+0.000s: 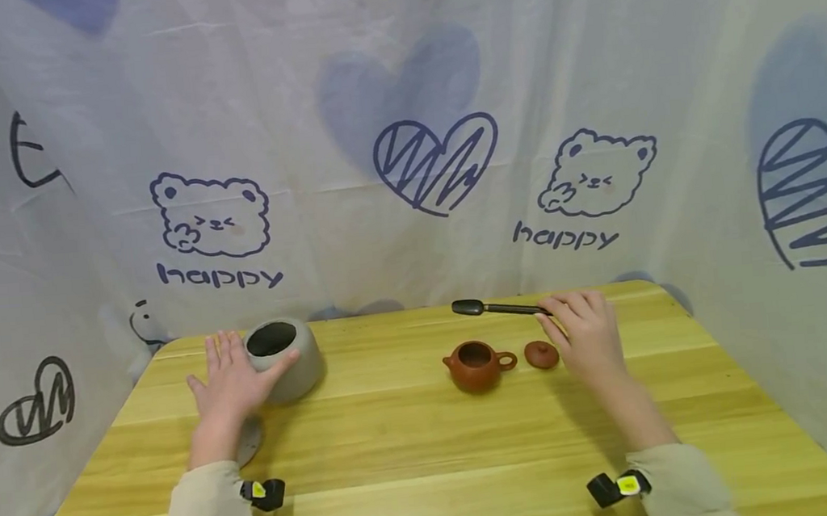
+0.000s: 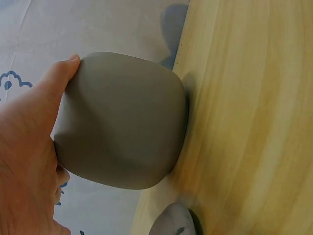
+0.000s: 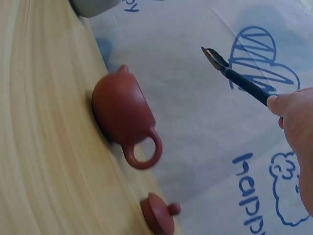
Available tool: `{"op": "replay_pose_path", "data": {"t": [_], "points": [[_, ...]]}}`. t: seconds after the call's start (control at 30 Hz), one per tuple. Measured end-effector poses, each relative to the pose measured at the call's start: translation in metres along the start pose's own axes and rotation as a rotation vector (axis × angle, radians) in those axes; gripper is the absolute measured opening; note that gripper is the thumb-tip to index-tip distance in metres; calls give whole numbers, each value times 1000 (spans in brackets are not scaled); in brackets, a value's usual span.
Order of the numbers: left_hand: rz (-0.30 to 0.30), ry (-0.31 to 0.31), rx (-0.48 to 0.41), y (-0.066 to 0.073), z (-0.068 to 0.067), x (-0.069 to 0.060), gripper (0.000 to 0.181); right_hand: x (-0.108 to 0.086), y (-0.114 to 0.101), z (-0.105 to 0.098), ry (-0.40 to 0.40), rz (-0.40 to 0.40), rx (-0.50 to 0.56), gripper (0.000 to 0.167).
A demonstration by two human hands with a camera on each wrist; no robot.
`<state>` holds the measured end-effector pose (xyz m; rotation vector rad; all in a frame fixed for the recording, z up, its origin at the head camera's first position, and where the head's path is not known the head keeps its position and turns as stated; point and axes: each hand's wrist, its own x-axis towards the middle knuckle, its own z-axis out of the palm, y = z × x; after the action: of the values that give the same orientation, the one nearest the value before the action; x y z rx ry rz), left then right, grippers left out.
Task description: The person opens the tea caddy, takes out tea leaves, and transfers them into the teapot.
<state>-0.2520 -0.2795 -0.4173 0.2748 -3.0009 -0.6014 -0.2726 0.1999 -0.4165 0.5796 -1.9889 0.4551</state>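
My left hand (image 1: pixel 230 386) rests against the rim and side of a grey jar (image 1: pixel 297 372), fingers spread and fairly straight. The jar (image 2: pixel 122 122) has a dark opening in the head view; the left wrist view shows its smooth side, with the thumb of my left hand (image 2: pixel 29 137) at its edge. My right hand (image 1: pixel 595 341) pinches the handle end of a dark scoop (image 1: pixel 468 308), held level above the table's far part. In the right wrist view the scoop (image 3: pixel 244 83) points away from my right hand (image 3: pixel 298 132). A reddish-brown teapot (image 1: pixel 476 370) stands lidless below it.
The small teapot lid (image 1: pixel 541 355) lies right of the teapot, near my right hand. A round grey piece (image 1: pixel 249 439) lies on the wooden table (image 1: pixel 401 469), partly hidden by my left forearm. A printed cloth (image 1: pixel 302 137) hangs behind the table and at both sides.
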Motion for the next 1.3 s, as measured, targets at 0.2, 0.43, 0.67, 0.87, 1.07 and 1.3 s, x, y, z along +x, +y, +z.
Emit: {"op": "replay_pose_path", "data": {"t": [0.2,0.43,0.67,0.87,1.07,1.3], "points": [[4,27,0,-1,2,1,126,10,-22,20,-28,-1,11,17],[2,22,4,-2,4,2,126,23,-49,40,-76,0,42,16],[5,21,0,-3,4,2,126,30,-69,60,-106,-6,59,15],[23,32,-29,-5,3,3,124,35,-88,79,-112,-37,68,14],[31,27,-50,-8,2,3,124,42,-106,98,-123,-76,69,14],[32,29,-51,-7,3,4,123,56,-130,115,-135,-116,33,16]]}}
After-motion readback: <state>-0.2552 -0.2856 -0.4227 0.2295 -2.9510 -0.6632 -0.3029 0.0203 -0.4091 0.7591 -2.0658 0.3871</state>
